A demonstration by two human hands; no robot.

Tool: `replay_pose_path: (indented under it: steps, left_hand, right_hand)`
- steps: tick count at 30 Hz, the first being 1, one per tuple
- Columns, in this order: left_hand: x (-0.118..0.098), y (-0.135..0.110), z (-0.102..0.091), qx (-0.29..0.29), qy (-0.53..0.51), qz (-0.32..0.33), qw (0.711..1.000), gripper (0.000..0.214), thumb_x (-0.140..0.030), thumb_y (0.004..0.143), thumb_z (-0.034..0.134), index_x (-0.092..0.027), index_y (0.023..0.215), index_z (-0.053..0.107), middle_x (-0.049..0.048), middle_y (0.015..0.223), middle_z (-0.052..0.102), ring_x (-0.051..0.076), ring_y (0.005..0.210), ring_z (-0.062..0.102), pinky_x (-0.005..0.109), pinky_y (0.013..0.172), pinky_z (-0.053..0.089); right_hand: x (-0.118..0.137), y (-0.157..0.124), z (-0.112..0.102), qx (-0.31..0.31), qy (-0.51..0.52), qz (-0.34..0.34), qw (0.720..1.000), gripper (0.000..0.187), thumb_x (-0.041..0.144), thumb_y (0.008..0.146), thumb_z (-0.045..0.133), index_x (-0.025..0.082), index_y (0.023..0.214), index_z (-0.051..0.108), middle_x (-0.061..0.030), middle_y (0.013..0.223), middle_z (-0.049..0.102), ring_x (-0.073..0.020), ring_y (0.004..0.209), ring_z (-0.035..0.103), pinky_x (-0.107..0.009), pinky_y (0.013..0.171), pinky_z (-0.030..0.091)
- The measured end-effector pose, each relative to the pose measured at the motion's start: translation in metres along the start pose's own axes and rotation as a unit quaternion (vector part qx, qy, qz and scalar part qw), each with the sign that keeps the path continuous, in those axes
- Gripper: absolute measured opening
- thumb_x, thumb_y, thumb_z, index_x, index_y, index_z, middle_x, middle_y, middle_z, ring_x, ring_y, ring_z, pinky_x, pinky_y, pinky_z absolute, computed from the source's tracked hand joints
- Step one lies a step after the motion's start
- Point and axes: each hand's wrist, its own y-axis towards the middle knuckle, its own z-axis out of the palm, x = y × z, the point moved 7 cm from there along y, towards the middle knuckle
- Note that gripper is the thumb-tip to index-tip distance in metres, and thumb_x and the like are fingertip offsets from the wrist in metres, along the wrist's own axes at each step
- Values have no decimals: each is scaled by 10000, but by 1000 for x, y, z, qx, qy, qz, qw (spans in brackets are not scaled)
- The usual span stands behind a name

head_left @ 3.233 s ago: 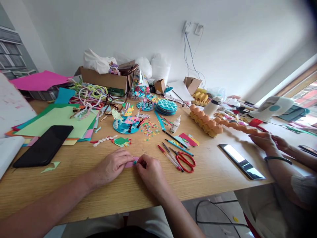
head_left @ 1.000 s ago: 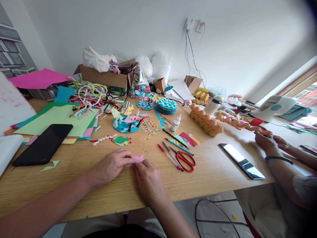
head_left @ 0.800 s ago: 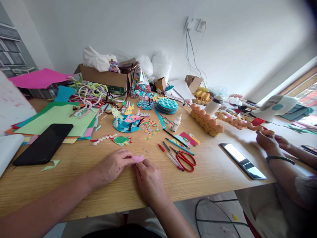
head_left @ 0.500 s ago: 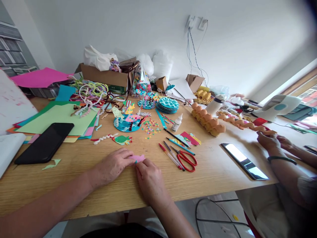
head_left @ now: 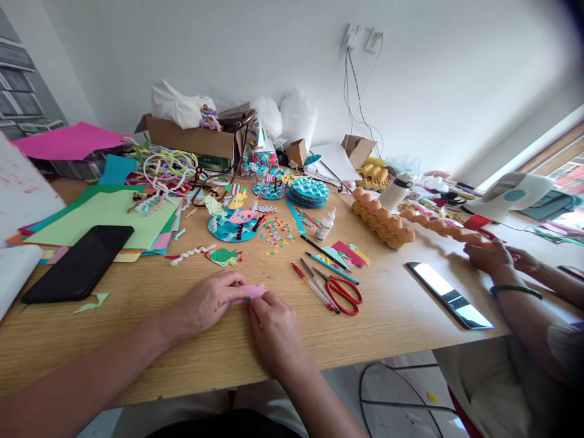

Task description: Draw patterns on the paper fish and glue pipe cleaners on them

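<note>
A small pink paper cutout (head_left: pixel 252 291) with a blue-green mark lies low over the table between my hands. My left hand (head_left: pixel 207 304) pinches its left end between thumb and fingers. At the right end, my right hand (head_left: pixel 276 322) grips it with thumb and curled fingers, which hide part of the shape. Just beyond lies a green paper fish (head_left: pixel 224 257) with red fins, beside a twisted white pipe cleaner (head_left: pixel 194 254). To the right of my right hand are red-handled scissors (head_left: pixel 342 295) and several pens (head_left: pixel 314 283).
Behind stand a blue sea-scene craft (head_left: pixel 232 228), scattered paper dots (head_left: pixel 277 234) and a glue bottle (head_left: pixel 325 225). A black phone (head_left: pixel 77 264) and coloured paper (head_left: pixel 104 222) lie left. An egg carton (head_left: pixel 383 222) and another phone (head_left: pixel 449 295) are right, near a co-worker's hands (head_left: pixel 493 257) holding carton strip.
My left thumb and fingers have shifted slightly on the pink cutout. The co-worker's hands have moved a little to the left. The view has shifted slightly.
</note>
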Motion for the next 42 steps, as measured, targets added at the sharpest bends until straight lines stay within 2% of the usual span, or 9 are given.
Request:
replay_pose_path:
  steps: [13, 19, 27, 34, 42]
  left_hand:
    - [1, 1, 4, 5, 24, -3, 1000, 381, -130, 1028, 399, -261, 1150, 736, 39, 977, 657, 180, 927, 617, 275, 825, 506]
    - [-1, 0, 6, 6, 27, -3, 1000, 371, -120, 1033, 400, -267, 1190, 703, 29, 981, 640, 176, 933, 606, 276, 839, 492]
    - [1, -1, 6, -5, 24, -8, 1000, 365, -145, 1041, 390, -254, 1125, 728, 42, 984, 648, 188, 923, 609, 292, 819, 497]
    - [4, 0, 0, -17, -3, -19, 1000, 358, -150, 1033, 405, -242, 1104, 743, 39, 986, 654, 159, 913, 645, 261, 820, 533]
    - [4, -2, -8, -40, -9, -24, 999, 378, -89, 988, 379, -188, 1092, 729, 68, 1006, 698, 183, 948, 671, 294, 847, 568]
  right_hand:
    - [2, -2, 2, 34, -14, -8, 999, 219, 102, 989, 528, 174, 995, 735, -95, 949, 726, -225, 860, 716, -264, 707, 491]
    - [3, -3, 2, 26, -21, -21, 999, 227, 104, 987, 511, 178, 1015, 723, -102, 960, 727, -227, 861, 710, -263, 704, 492]
    - [3, -2, 3, 19, -23, -24, 999, 221, 88, 977, 517, 176, 979, 720, -99, 963, 727, -226, 863, 711, -261, 704, 496]
    - [3, -2, -1, 37, -3, 3, 999, 202, 77, 962, 545, 169, 1011, 719, -106, 987, 729, -237, 899, 712, -270, 722, 505]
    - [1, -5, -18, 45, 30, 48, 997, 136, 131, 951, 592, 174, 1012, 705, -99, 1013, 732, -229, 933, 715, -265, 723, 484]
